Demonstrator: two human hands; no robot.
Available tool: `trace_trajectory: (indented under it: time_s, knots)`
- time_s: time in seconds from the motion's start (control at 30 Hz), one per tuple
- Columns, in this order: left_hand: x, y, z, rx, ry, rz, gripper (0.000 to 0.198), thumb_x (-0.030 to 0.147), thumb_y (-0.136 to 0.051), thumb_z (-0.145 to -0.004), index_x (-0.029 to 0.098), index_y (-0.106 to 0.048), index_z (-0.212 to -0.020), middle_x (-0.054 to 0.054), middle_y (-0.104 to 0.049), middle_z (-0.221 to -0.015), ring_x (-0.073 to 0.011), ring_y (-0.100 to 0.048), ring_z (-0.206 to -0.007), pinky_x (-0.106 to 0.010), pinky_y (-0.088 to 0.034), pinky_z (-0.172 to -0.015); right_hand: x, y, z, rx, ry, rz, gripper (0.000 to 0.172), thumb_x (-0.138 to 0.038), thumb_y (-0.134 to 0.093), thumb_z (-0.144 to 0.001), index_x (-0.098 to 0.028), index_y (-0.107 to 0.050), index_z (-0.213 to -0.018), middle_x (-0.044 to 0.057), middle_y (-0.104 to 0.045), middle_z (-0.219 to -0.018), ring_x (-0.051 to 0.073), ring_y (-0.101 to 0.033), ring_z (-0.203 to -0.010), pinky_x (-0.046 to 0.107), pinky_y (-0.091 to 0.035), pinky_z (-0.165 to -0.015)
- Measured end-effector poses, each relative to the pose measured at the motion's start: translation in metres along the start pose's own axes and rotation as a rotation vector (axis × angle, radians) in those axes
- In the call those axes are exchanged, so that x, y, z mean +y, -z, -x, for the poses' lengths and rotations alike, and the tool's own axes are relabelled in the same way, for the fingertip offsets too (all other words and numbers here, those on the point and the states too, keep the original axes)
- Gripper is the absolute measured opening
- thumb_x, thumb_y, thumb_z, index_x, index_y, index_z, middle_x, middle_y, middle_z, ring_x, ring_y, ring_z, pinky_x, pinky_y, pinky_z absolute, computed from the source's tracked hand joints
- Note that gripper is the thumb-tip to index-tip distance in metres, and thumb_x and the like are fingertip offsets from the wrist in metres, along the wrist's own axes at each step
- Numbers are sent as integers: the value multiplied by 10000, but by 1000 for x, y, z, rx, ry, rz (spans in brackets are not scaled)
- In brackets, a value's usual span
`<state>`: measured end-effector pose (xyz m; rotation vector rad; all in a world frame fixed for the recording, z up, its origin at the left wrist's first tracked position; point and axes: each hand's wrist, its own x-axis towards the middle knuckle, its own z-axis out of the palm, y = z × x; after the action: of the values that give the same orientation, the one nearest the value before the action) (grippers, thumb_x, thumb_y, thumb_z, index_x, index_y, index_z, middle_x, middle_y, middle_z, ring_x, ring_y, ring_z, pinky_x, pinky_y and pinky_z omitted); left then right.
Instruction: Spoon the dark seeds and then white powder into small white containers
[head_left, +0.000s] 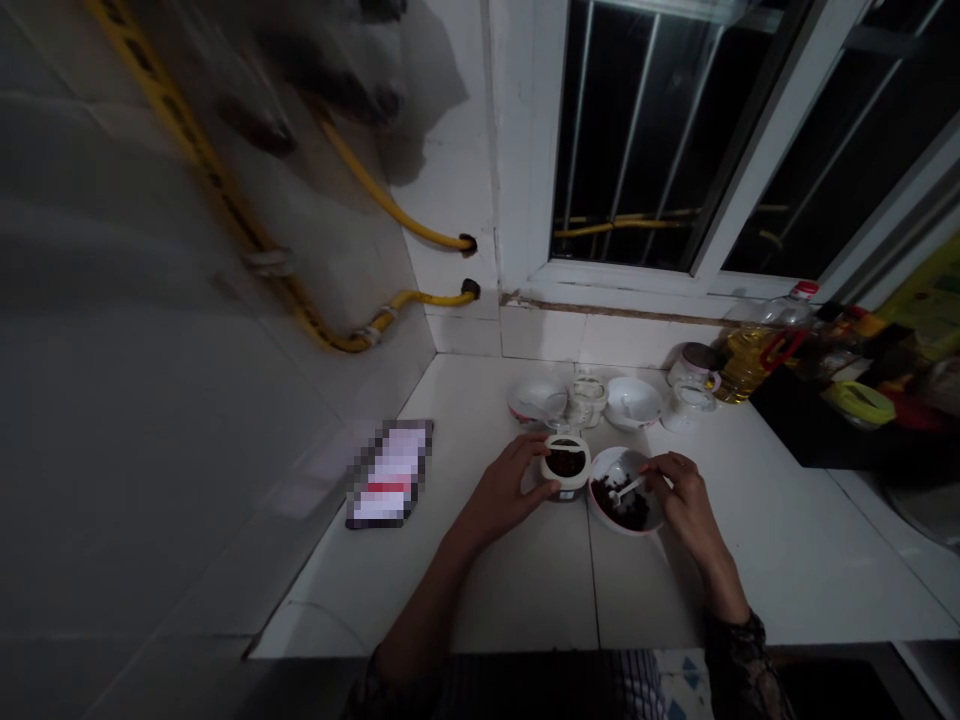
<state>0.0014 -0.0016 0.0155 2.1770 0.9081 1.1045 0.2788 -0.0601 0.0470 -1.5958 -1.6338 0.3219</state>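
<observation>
My left hand (514, 482) is curled around the side of a seasoning jar (568, 483) with a white rim and an open top, dark crumbly stuff inside. Just right of the jar stands a white bowl (621, 462) with a pink outer edge. Dark reddish-brown crumbs (634, 512) lie in the bottom of the bowl. Between its fingertips, my right hand (681, 498) pinches the handle of a small white spoon (628, 489). The spoon's tip rests among the crumbs in the bowl.
Behind are a bowl (536, 400), a clear jar (587, 400), another white bowl (634, 402) and lidded jars (690, 405). An oil bottle (746, 360) stands by a dark tray (795, 425) of condiments. A phone (391, 475) with a blurred screen lies left, below yellow pipes (300, 315).
</observation>
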Motion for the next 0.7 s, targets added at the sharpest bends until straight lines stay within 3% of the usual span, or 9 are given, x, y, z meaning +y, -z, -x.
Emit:
trace_trajectory:
  time_s: [0.27,0.47,0.7]
  knots:
    - [1,0,0,10,9,-8,285,294,-681,-877,241,-556,-1127,-100,-587,-1327,-260,-584,-1242,-446,-505,-1022,7,1,-3,124,-319,-431,198,-399,-665,-645,-204,-700,-652,4,-603,-545,202,-558,-608,316,-418,-646]
    - [1,1,0,2,5,-4,295,300,-682,-878,242,-550,-1136,-109,-584,-1325,-259,-585,-1242,-456,-502,-1030,4,-1,-2,178,-401,-584,134,-328,-701,-594,-198,-712,-624,-12,-583,-539,169,-523,-595,291,-394,-627]
    - [2,0,0,0,24,13,294,296,-682,-881,246,-554,-1140,-104,-582,-1328,-260,-574,-1253,-462,-491,-1043,4,-2,-2,204,-420,-586,162,-360,-708,-565,-207,-706,-615,-9,-579,-523,177,-521,-580,304,-386,-613]
